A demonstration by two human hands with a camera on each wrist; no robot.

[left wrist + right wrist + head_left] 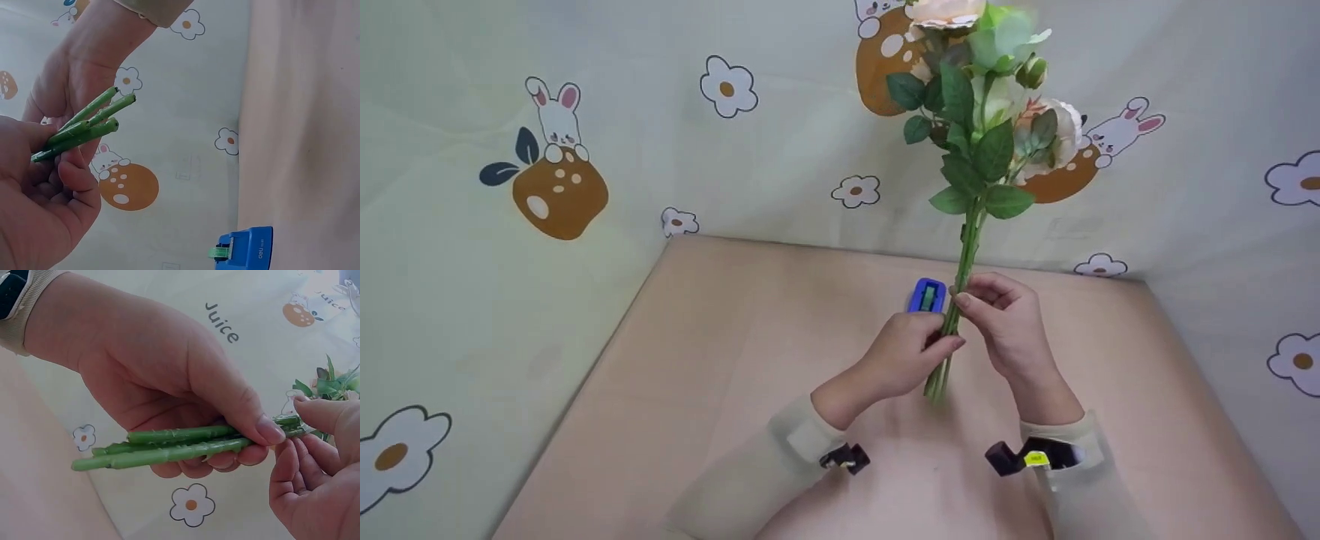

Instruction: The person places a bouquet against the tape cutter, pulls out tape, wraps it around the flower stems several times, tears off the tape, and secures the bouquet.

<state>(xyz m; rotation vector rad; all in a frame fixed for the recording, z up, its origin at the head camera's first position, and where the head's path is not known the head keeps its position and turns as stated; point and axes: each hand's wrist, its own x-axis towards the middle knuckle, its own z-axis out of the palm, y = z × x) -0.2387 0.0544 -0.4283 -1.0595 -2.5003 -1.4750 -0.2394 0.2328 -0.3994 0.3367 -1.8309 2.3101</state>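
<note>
A bunch of flowers [994, 150], with pale pink and cream blooms and green leaves, stands nearly upright over the table. My left hand [904, 352] grips its green stems [969, 247] low down, thumb across the front. Just above, my right hand [1016, 322] pinches the same stems between thumb and fingertips. Several cut stem ends [107, 126] stick out below the left hand in the left wrist view. Between the two hands the stems look glossy in the right wrist view. Behind the left hand is a blue tape dispenser [928, 295] with a green roll, its lower part hidden.
The pinkish-beige table [720, 375] ends at a pale backdrop [780, 165] printed with rabbits, orange fruit and daisies. The upper blooms reach the top of the head view. Dark wrist cameras [847, 457] are strapped over both sleeves.
</note>
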